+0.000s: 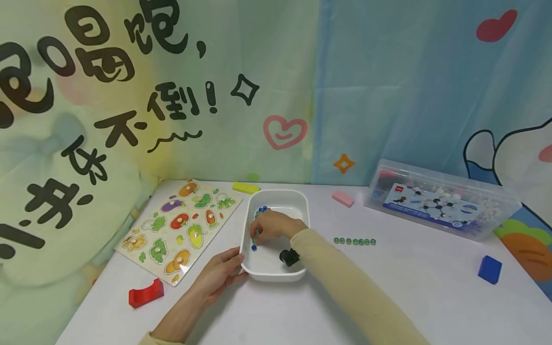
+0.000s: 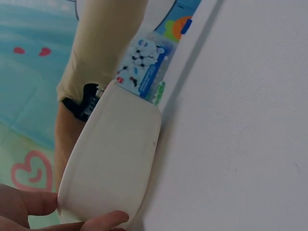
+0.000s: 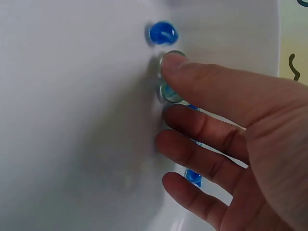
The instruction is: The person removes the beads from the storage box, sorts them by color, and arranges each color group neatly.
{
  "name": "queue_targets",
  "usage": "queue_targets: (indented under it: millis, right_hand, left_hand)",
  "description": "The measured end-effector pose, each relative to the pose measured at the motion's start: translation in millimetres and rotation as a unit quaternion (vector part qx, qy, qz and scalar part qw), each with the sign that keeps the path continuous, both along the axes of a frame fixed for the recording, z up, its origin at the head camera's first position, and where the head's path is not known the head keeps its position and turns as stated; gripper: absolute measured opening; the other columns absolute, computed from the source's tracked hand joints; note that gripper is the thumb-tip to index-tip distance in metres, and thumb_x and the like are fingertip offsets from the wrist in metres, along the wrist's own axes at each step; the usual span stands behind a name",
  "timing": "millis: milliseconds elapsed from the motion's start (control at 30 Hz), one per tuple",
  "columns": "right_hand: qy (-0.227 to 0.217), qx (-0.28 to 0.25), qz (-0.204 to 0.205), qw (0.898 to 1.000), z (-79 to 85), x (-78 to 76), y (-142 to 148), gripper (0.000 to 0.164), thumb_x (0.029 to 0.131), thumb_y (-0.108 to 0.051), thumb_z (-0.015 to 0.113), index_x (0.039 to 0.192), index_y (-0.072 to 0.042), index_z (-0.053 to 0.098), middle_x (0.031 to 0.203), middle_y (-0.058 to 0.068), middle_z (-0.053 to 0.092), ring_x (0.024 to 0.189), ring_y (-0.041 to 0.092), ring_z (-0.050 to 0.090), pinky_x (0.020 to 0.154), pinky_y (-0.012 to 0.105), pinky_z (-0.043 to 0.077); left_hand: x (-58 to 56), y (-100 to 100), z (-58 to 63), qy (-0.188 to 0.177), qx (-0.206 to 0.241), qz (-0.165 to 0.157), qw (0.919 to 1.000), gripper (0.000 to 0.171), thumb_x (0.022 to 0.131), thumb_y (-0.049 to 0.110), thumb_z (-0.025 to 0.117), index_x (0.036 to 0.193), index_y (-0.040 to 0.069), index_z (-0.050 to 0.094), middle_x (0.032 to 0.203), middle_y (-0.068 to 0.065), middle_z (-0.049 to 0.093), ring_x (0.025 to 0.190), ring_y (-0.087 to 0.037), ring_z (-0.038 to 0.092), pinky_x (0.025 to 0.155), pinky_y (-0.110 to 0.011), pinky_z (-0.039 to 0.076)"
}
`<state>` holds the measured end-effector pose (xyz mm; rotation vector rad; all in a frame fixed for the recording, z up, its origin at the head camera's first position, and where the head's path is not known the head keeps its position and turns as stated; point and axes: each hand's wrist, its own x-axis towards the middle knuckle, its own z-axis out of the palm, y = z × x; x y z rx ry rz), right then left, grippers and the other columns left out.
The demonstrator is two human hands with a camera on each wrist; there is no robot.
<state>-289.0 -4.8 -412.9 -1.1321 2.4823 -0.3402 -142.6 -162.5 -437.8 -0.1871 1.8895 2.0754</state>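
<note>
A white tray (image 1: pixel 276 276) stands on the table, its long sides running away from me. My left hand (image 1: pixel 222 274) grips its near left corner, thumb at the rim and fingers low on the wall, as the left wrist view of the tray (image 2: pixel 110 154) shows. My right hand (image 1: pixel 273 225) reaches inside along the left wall. In the right wrist view its thumb (image 3: pixel 211 82) lies against a clear glass marble (image 3: pixel 168 54), seemingly pinching it; the index finger is hidden. Another clear marble (image 3: pixel 169 94) and a blue marble (image 3: pixel 163 33) lie close by. More blue marbles (image 1: pixel 263 209) sit at the far end.
Right of the tray runs a row of green marbles (image 1: pixel 355 241). A vegetable puzzle board (image 1: pixel 181 225) and a red block (image 1: pixel 146 293) lie left. Around the table are yellow (image 1: pixel 246 187), pink (image 1: pixel 343 198) and blue blocks (image 1: pixel 489 269), plus a clear plastic box (image 1: pixel 440 201).
</note>
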Motion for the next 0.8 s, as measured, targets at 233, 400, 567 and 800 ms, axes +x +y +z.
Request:
queue_targets:
  millis: [233, 400, 567, 800]
  right_hand:
    - [0.008, 0.0, -0.004, 1.0, -1.0, -0.7, -1, 0.013, 0.082, -0.021, 0.077, 0.095, -0.02, 0.075, 0.085, -0.007, 0.066, 0.079, 0.006, 0.052, 0.07, 0.018, 0.046]
    - [0.018, -0.012, -0.005, 1.0, 8.2, -2.6, 9, 0.011, 0.085, -0.022, 0.075, 0.096, -0.02, 0.075, 0.085, -0.007, 0.064, 0.079, 0.006, 0.052, 0.07, 0.018, 0.047]
    - [0.021, -0.035, -0.012, 0.999, 30.4, -6.6, 34, 0.013, 0.088, -0.023, 0.072, 0.1, -0.018, 0.074, 0.087, -0.003, 0.064, 0.079, 0.009, 0.054, 0.069, 0.019, 0.047]
    - [-0.001, -0.083, -0.07, 0.994, 57.0, -13.2, 94, 0.017, 0.089, -0.025, 0.071, 0.104, -0.017, 0.073, 0.091, 0.0, 0.065, 0.082, 0.014, 0.055, 0.067, 0.021, 0.05]
  left_hand:
    - [-1.4, 0, 0.2, -0.003, 0.001, -0.001, 1.0, 0.051, 0.101, 0.015, 0.047, 0.145, -0.007, 0.034, 0.146, -0.028, 0.043, 0.129, -0.033, 0.052, 0.1, -0.037, 0.055]
    - [-2.3, 1, 0.0, -0.005, -0.001, -0.001, 1.0, 0.05, 0.101, 0.015, 0.047, 0.145, -0.006, 0.035, 0.144, -0.028, 0.045, 0.128, -0.032, 0.053, 0.099, -0.036, 0.055]
    - [-2.3, 3, 0.2, -0.009, -0.009, 0.004, 0.9999, 0.05, 0.101, 0.015, 0.048, 0.145, -0.006, 0.036, 0.144, -0.028, 0.046, 0.129, -0.035, 0.053, 0.099, -0.036, 0.055]
    - [-1.7, 4, 0.1, -0.01, -0.019, 0.012, 0.9997, 0.05, 0.101, 0.015, 0.047, 0.144, -0.006, 0.037, 0.144, -0.027, 0.045, 0.131, -0.036, 0.05, 0.099, -0.038, 0.055]
